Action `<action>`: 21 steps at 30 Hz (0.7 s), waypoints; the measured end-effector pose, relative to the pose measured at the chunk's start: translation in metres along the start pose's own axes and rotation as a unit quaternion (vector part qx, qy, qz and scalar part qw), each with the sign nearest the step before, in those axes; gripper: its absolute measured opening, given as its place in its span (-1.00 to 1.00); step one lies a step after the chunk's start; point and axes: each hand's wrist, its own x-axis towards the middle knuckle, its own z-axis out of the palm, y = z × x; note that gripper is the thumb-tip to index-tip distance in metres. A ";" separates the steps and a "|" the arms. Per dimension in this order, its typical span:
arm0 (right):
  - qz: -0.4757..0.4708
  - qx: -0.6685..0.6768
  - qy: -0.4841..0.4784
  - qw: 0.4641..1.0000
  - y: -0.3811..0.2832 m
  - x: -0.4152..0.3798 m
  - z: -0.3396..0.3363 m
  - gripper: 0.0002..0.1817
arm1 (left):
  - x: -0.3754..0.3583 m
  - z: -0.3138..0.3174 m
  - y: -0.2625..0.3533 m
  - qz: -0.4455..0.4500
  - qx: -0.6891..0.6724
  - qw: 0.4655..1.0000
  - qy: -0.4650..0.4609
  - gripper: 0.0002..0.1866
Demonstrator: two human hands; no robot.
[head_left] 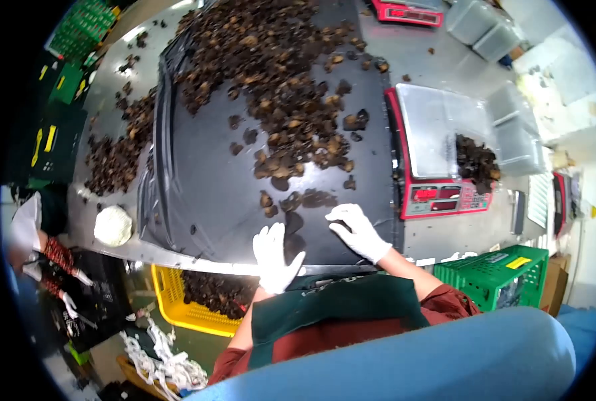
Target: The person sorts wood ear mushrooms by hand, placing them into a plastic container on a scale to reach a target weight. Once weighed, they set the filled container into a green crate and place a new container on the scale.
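Both of my hands wear white gloves. My left hand [276, 259] lies at the near edge of the black plastic sheet [207, 180], open, with its fingers stretched forward and the thumb apart. Dark, flat, mushroom-like pieces [294, 224] lie just beside its fingers. To the right, my right hand [358, 232] is above the sheet, its fingers bent a little and apart from the thumb, with nothing visible in it. Ahead of both hands spreads a large pile of brown and black mushroom-like pieces [278, 87], thinning out toward me.
A red digital scale [445, 198] with clear plastic trays [435, 127] and a dark heap stands on the right. A white ball [112, 226] sits at the table's left edge. Below are a yellow crate [167, 304] and a green crate [475, 277]. Another person's gloved hand [69, 305] shows at left.
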 end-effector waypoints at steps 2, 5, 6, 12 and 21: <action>0.221 0.231 -0.020 0.947 -0.022 0.006 -0.025 -0.77 | 0.008 -0.004 0.008 0.025 0.020 0.999 0.020 -0.07; 0.337 0.438 0.052 0.832 -0.036 0.013 -0.075 -0.79 | 0.013 0.002 0.009 0.014 0.011 1.000 0.015 -0.04; 0.313 0.386 0.069 0.865 -0.046 0.019 -0.101 -0.79 | 0.011 0.006 0.007 0.001 0.025 1.000 0.006 -0.02; 0.100 -0.161 0.325 0.927 -0.016 0.031 -0.223 -0.77 | 0.017 0.008 0.016 -0.031 0.040 0.999 0.005 -0.04; -0.013 -0.340 0.262 0.903 -0.008 0.042 -0.199 -0.61 | 0.021 0.000 0.026 -0.047 0.045 0.998 -0.022 -0.34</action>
